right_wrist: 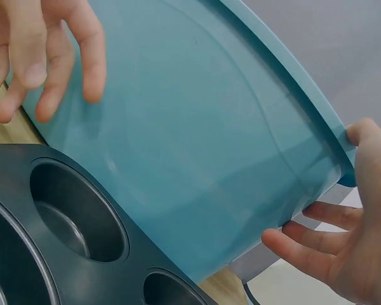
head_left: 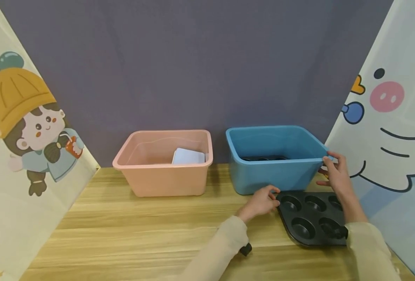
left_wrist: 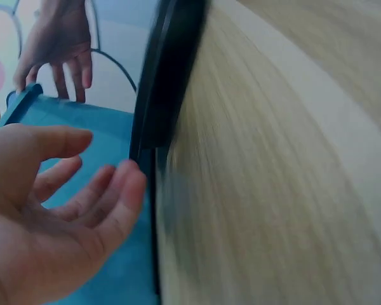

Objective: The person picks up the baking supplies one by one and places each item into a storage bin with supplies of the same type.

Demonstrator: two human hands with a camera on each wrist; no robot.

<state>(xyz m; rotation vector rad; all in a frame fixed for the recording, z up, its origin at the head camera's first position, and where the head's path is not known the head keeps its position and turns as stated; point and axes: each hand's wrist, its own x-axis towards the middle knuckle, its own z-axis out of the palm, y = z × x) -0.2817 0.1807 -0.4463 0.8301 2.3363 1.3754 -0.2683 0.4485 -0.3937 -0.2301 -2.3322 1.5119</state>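
A black muffin tin (head_left: 307,230) with several round cups lies on the table in front of a blue plastic bin (head_left: 274,175). My left hand (head_left: 262,201) is at the tin's back left corner, its fingers loosely bent with nothing between them; in the left wrist view a fingertip lies close to the tin's edge, and contact is unclear. At the bin's front right corner my right hand (head_left: 337,173) grips the rim between thumb and index finger. The right wrist view has its other fingers (right_wrist: 298,254) beside the bin's wall. Dark cupped bakeware (head_left: 265,158) shows inside the bin.
To the left stands a pink bin (head_left: 165,181) holding a pale, light-blue boxy item (head_left: 189,156). A dark partition (head_left: 175,70) rises behind both bins, with printed panels at either side. The wooden table (head_left: 130,234) extends to the left and front.
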